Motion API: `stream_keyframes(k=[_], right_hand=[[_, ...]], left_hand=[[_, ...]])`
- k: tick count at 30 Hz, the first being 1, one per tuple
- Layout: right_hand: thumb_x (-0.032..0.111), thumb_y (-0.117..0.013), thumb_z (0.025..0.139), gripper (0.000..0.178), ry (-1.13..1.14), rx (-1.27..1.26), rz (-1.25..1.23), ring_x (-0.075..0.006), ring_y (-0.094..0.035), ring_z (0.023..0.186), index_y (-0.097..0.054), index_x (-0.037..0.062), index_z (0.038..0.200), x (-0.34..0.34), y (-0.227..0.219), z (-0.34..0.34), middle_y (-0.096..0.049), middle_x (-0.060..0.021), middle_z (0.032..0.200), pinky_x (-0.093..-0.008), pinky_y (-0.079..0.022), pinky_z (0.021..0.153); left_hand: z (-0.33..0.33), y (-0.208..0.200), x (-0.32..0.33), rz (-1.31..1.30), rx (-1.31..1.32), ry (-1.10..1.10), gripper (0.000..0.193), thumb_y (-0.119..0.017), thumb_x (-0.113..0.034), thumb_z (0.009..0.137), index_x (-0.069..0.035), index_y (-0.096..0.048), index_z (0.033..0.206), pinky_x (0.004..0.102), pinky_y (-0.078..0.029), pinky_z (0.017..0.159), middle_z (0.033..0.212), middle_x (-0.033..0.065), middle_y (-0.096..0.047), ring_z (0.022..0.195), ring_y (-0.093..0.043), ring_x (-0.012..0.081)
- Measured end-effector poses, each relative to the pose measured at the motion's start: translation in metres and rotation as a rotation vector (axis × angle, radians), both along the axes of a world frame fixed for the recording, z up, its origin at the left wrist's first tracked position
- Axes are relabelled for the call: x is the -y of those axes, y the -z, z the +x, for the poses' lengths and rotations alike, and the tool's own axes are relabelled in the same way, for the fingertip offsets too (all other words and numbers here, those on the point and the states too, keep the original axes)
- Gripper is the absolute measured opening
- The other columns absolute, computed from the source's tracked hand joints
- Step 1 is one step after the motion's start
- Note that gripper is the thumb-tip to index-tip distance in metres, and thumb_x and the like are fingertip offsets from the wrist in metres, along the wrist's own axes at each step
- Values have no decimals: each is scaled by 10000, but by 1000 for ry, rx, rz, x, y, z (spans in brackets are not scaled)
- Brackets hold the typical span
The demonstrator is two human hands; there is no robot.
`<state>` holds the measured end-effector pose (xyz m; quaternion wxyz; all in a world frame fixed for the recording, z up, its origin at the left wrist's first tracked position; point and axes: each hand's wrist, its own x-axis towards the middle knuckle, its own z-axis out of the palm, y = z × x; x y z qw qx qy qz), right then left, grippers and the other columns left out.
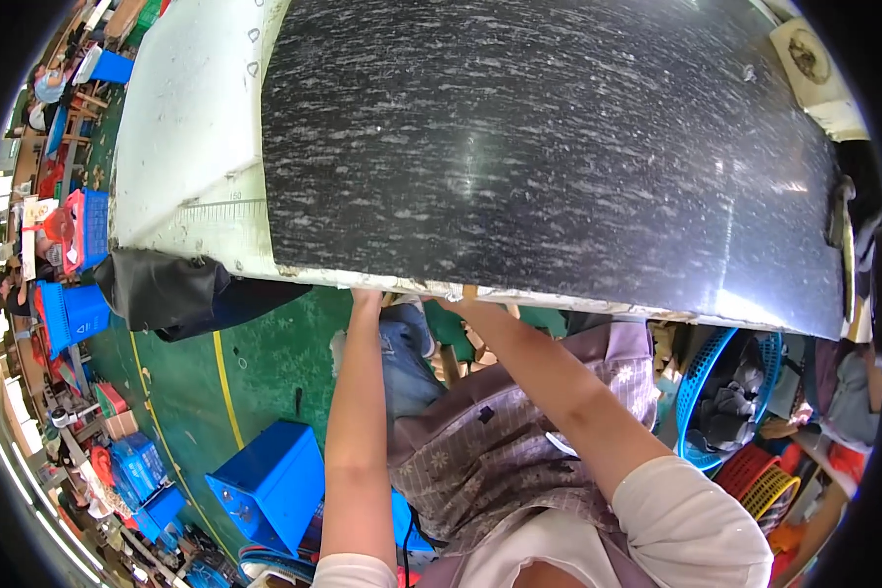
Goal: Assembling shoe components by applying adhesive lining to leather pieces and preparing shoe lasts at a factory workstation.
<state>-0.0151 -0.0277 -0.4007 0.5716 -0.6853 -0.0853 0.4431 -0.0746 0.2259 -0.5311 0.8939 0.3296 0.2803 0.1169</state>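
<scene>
Both my arms reach forward to the near edge of a large table with a black, white-streaked top point(559, 147). At that edge my left hand point(366, 296) passes beneath the tabletop, with only the wrist end showing. A little to its right, my right hand point(454, 304) also goes under the same edge. The fingers of both hands are hidden, and so is anything they touch or hold. Left of the black surface lies a white sheet point(191, 108), beside a ruler-like scale. Black, leather-like material point(171, 289) hangs below the table's left corner.
A blue bin point(274, 480) stands on the green floor point(274, 367) at my left. To my right, a blue basket point(688, 402) holds dark pieces, near red and yellow baskets point(769, 490). Crates, benches and other people line the far left. Another person's arm point(828, 421) shows at right.
</scene>
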Motion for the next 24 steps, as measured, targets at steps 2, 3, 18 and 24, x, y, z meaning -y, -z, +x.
stream_keyframes(k=[2,3,18,24], right_hand=[[221,-599,928,183,171,-352,364,-139,-590,832,-641,74,1029,16,32,-3,-655,-84,904,-320,-493,645],[238,-536,947,154,128,-352,305,-104,-514,715,-591,98,912,1,29,0,-591,-26,803,-278,-418,592],[367,-504,958,386,194,-49,-80,-245,-620,1018,-590,86,1208,47,-47,7,-643,-137,1138,-384,-472,882],[366,-419,981,439,-267,150,-437,-295,-503,1221,-486,109,1332,25,-108,23,-520,-145,1347,-389,-400,1015]], left_hand=[[24,43,38,-31,40,-48,404,-431,-300,985,-82,-443,1325,407,-432,992,1296,83,-506,1157,-497,243],[23,45,37,-14,65,-133,335,-484,-246,965,-82,-480,1257,378,-471,931,1225,84,-541,1091,-535,217],[60,-139,46,331,-341,-30,507,-369,-391,1007,-76,-399,1402,413,-414,1039,1372,93,-468,1224,-468,251],[35,-162,48,485,-576,92,433,-393,-305,1008,-70,-427,1370,398,-444,1003,1324,89,-488,1172,-491,245]])
